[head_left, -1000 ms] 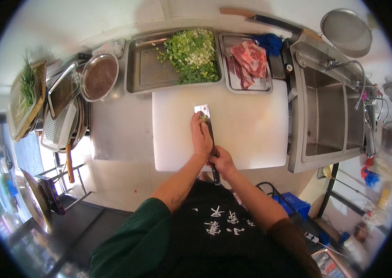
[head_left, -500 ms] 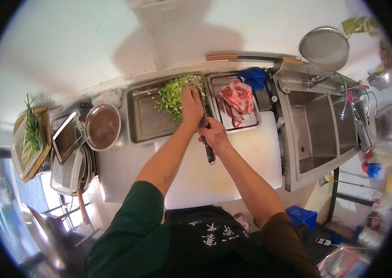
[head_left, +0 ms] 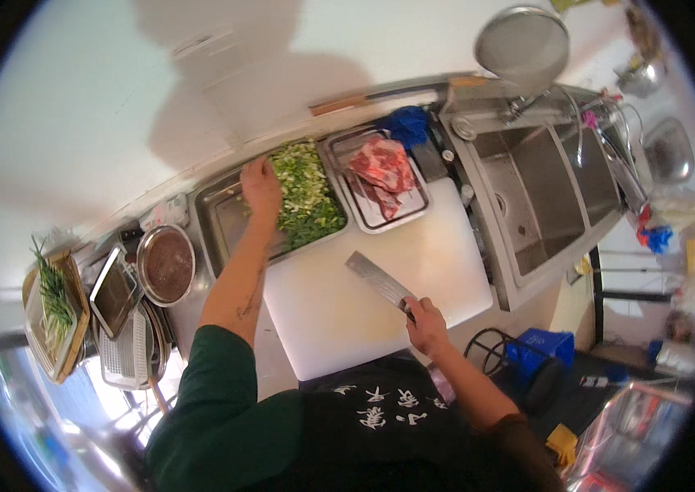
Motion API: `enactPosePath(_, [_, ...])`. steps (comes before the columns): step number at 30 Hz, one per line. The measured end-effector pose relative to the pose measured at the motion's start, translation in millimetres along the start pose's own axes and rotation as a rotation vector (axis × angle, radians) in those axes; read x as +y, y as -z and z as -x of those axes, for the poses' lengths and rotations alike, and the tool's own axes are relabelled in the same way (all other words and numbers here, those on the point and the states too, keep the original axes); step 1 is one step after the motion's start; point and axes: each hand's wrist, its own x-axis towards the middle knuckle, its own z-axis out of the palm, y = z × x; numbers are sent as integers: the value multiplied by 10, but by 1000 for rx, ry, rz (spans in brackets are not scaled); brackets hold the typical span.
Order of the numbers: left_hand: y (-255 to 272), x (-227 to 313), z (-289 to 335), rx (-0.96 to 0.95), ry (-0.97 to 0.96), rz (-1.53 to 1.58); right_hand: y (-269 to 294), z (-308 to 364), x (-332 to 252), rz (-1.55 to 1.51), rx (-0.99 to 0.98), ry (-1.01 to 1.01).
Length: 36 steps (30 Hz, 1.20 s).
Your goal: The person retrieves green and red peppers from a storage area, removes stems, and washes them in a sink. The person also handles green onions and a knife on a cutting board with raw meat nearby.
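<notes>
My left hand [head_left: 261,187] is over the metal tray [head_left: 218,215], beside a heap of chopped green onions [head_left: 306,190] that fills the tray's right part. Its fingers are curled together, and whatever they may hold is hidden. My right hand [head_left: 427,325] is closed round the handle of a cleaver [head_left: 379,277]. The broad blade points away and to the left, over the white cutting board [head_left: 315,320]. Right of the onions, a smaller metal tray [head_left: 375,225] carries pieces of raw red meat [head_left: 382,167].
A double steel sink [head_left: 528,189] stands to the right, with a round strainer [head_left: 521,49] above it. On the left are a bowl of dark reddish liquid [head_left: 165,264] and a basket with long green onions [head_left: 55,307]. A blue cloth or bag [head_left: 408,125] lies behind the meat.
My hands have parted. The left moved leftward off the onion heap; the right drew the cleaver back from the tray to over the board. The view has turned and shifted.
</notes>
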Motion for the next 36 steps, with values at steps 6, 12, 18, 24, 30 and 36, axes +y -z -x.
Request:
enactPosePath(6, [484,827,778,-549,369,483,-529,-148,726,60,189,113])
enactPosePath(12, [516,2111,2645,-1291,308,726,325,165,390,-722,149,129])
enactPosePath(18, [107,3005,3676,-1639,464,873,477,1209,1354,-773,188,-48])
enactPosePath(24, [-352,3696,4179,-1678,757,781,635,2429,3204,-1044,577,-600])
enactPosePath(30, [-562,3923,4190,-1668,1106,1463,2180,3857,4674,-374,1142,-914])
enactPosePath(36, [-421,4389,4274,-1534,865,1667,1467,2809,3755,-1409,689,-620])
